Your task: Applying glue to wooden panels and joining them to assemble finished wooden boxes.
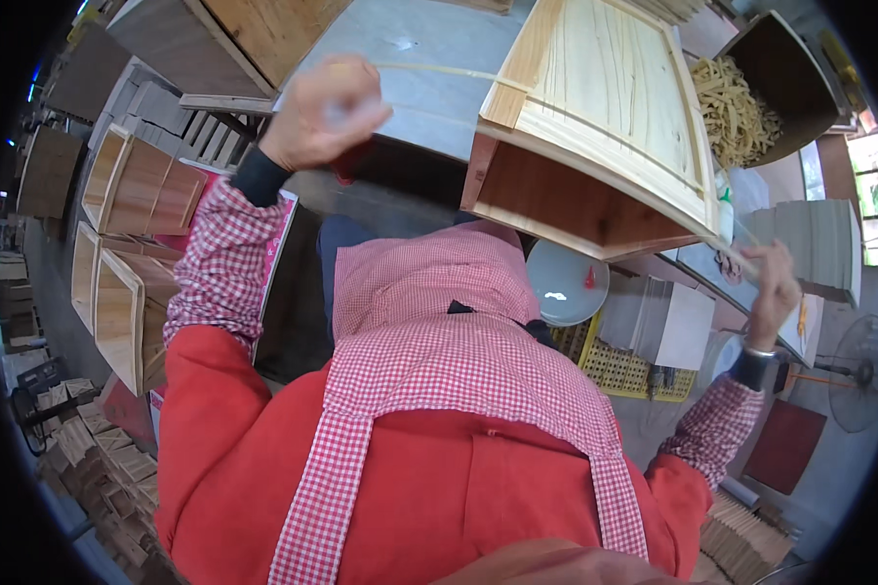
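Observation:
A pale wooden box [610,88], open on the side toward me, lies on the worktable in front of me and to the right. A thin pale band [439,69] runs from my left hand [327,112] over the top of the box toward its near right corner. The fingers of my left hand are curled closed around the band's end, left of the box and slightly blurred. Beyond the right corner of the box, my right hand [776,288] pinches the other end of the band. The band looks taut on the left side.
A dark bin [795,97] full of pale curled strips [732,112] stands beyond the box. Below the table are a white round lid or basin [566,283] and a yellow crate [644,366]. Wooden boxes [132,283] stack at my left; a fan [854,370] stands at right.

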Tool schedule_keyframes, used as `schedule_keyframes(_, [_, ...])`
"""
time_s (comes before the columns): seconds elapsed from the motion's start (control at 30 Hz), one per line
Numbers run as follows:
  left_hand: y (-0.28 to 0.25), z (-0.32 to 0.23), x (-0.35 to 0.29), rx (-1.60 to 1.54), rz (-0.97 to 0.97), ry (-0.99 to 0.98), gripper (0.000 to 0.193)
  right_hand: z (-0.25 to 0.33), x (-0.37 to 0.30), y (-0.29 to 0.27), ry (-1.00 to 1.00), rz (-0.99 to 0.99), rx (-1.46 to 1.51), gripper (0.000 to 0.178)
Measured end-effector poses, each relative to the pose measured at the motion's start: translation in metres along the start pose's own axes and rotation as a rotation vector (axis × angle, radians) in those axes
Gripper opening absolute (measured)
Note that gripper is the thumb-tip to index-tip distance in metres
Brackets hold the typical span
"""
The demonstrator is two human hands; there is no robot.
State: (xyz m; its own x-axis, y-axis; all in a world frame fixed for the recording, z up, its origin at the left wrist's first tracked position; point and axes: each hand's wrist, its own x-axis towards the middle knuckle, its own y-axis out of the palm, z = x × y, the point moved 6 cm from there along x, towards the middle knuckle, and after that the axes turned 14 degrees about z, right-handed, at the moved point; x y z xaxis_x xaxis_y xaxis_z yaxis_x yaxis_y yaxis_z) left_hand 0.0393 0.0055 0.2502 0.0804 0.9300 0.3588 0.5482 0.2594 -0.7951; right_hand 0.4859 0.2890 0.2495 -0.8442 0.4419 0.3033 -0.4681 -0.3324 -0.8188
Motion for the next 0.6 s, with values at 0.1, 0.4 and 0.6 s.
schedule_keyframes(0.1, [0.065, -0.001, -0.017, 0.045, 0.157, 0.107, 0.016, 0.021, -0.016, 0.057, -0.033, -0.019, -0.058, 0.007])
schedule_keyframes(0.4, [0.182, 0.043, -0.049, 0.492, 0.399, 0.028, 0.028, -0.008, -0.017, 0.171, -0.158, 0.235, -0.476, 0.009])
schedule_keyframes(0.6, [0.172, 0.069, -0.024, 0.663, 0.391, -0.034, 0.027, -0.078, 0.013, 0.18, 0.129, 0.333, -0.576, 0.024])
